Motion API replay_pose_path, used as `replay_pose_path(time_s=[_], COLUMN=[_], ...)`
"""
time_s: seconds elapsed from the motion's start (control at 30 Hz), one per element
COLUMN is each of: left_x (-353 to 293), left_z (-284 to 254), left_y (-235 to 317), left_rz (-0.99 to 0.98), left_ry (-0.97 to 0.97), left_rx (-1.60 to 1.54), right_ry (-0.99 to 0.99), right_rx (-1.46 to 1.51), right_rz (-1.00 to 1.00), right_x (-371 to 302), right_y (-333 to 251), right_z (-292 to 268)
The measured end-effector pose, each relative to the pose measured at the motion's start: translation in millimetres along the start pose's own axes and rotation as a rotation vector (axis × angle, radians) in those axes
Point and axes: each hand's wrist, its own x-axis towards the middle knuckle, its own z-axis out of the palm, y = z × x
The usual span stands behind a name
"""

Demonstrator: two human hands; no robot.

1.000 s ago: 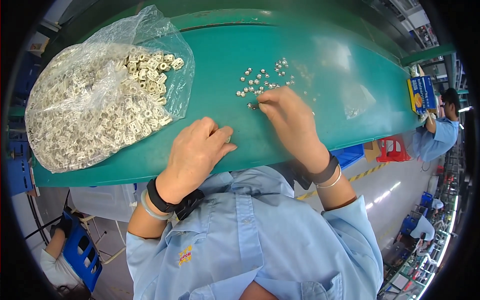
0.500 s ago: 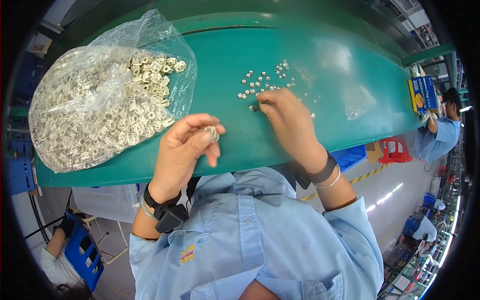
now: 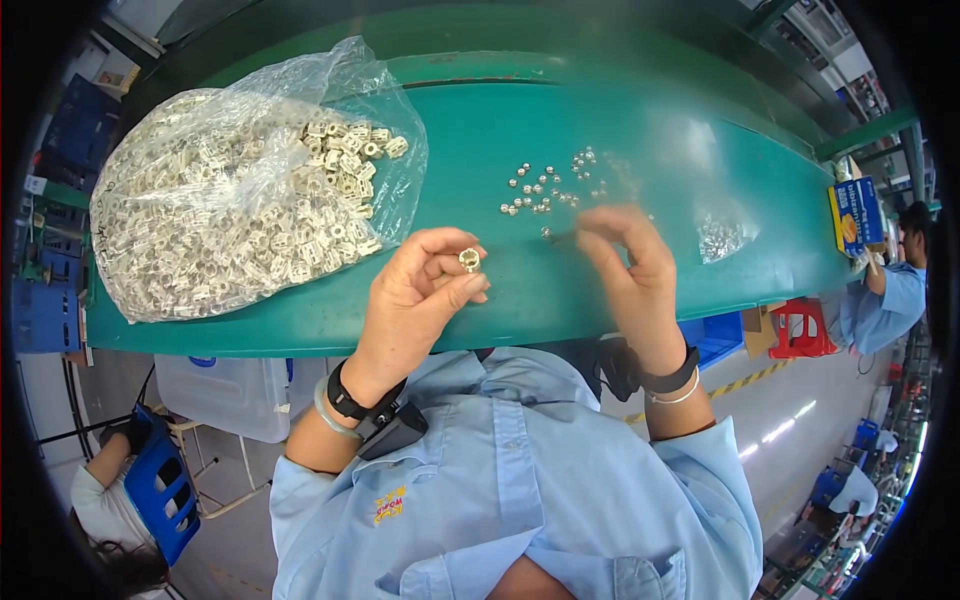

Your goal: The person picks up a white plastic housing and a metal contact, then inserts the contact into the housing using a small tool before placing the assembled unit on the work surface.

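My left hand (image 3: 420, 295) is raised over the near edge of the green table (image 3: 620, 130) and pinches a small pale ring-shaped part (image 3: 468, 260) between thumb and fingers. My right hand (image 3: 625, 270) is lifted beside it, blurred, with fingertips pinched close to a thin dark piece near a scatter of small silver parts (image 3: 545, 190). Whether the right hand holds anything is unclear. A large clear plastic bag (image 3: 250, 190) full of the pale ring parts lies open at the left of the table.
A small clear bag (image 3: 722, 238) of silver parts lies on the table at the right. Another person in a blue shirt (image 3: 895, 295) works at the far right, beside a blue box (image 3: 855, 215). Blue crates (image 3: 160, 490) and a red stool (image 3: 795, 325) stand on the floor below.
My left hand turned palm-up and lifted with a pale ring part in its fingers. My right hand rose from the scattered silver parts and moved back toward me.
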Motion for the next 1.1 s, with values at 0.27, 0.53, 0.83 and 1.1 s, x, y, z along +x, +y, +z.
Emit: replay_pose_path(time_s=[0.27,0.53,0.83,1.1], left_x=[2,19,22,23], left_z=[15,21,24,25], left_y=[4,3,-1,3], left_rz=[0.152,0.532,0.453,0.467], left_ry=[-0.014,-0.294,-0.420,-0.376], left_rx=[0.304,1.085,1.225,1.191], right_ry=[-0.007,-0.081,-0.116,-0.061], right_rx=[0.120,0.040,-0.039,0.072], right_rz=[0.065,0.009,-0.018,0.078], right_x=[-3,-8,-15,-16], right_y=[0,14,21,16], right_z=[-3,4,5,-11])
